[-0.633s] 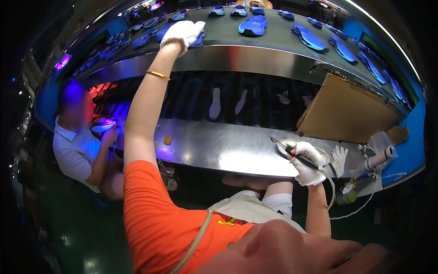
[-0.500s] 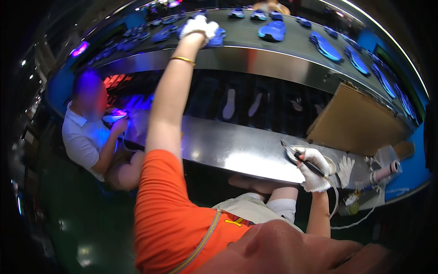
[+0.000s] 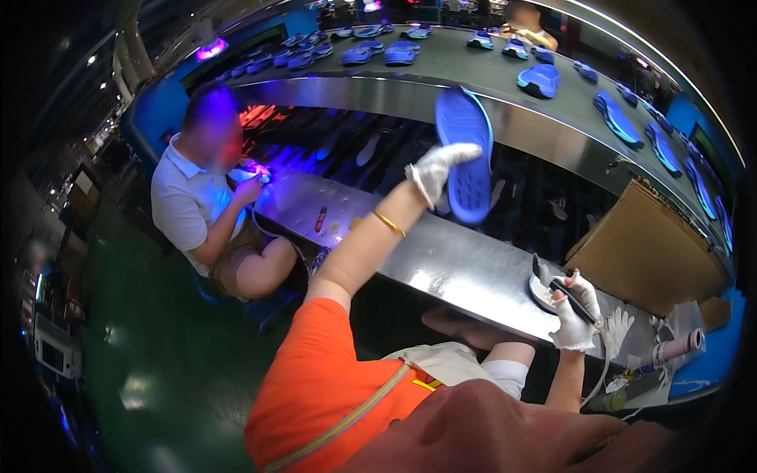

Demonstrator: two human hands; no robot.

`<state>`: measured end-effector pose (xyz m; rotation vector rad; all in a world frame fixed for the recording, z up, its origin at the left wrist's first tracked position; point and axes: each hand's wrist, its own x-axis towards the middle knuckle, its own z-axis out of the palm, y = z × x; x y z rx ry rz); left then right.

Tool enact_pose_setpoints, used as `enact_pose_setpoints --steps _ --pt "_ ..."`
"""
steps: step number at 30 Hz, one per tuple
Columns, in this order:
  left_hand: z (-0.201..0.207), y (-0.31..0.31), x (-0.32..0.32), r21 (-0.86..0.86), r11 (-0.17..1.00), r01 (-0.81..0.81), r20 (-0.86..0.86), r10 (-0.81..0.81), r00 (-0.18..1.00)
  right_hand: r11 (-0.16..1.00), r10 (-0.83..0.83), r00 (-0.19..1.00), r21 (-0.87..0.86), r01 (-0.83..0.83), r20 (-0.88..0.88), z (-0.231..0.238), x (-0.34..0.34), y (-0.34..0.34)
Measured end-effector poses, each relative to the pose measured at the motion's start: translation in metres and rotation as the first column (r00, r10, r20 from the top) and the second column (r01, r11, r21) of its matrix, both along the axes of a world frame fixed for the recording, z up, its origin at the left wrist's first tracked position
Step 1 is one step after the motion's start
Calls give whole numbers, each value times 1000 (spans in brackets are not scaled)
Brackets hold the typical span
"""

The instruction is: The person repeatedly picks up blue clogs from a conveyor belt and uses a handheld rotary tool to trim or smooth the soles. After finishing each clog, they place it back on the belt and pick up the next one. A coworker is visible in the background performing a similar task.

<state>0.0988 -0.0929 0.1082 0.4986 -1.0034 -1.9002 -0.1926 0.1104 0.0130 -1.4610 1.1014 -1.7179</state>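
Observation:
My left hand (image 3: 440,169), in a white glove, is closed on a blue shoe sole (image 3: 465,122). The sole is held up on end over the metal ledge, its lower part hanging past my fingers. White knit with bare fingertips covers my right hand (image 3: 574,322), which grips a black pen-like tool (image 3: 576,299) with a pale hose or cord trailing from it. Beside that hand, a small round white dish (image 3: 541,294) rests on the ledge, partly hidden behind the tool and my fingers.
Several blue soles (image 3: 619,120) lie on the dark conveyor belt (image 3: 441,59). A cardboard sheet (image 3: 650,240) leans at right, near a spare white glove (image 3: 617,331) and a pinkish roll (image 3: 682,344). A seated co-worker (image 3: 193,201) works at left; red-handled snips (image 3: 320,219) lie on the ledge.
My left hand has come back from the belt toward me and to the right, now lifting a blue sole. My right hand keeps the tool near the dish. The view has shifted slightly.

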Motion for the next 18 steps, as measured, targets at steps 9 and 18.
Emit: enact_pose_setpoints --steps 9,18 --pt "-116 113 -75 238 860 452 -551 -264 792 988 126 962 56 -143 242 -7 12 -9" --pt "-123 161 -110 266 916 301 -433 -166 886 993 -24 998 113 18 55 11 35 -7"
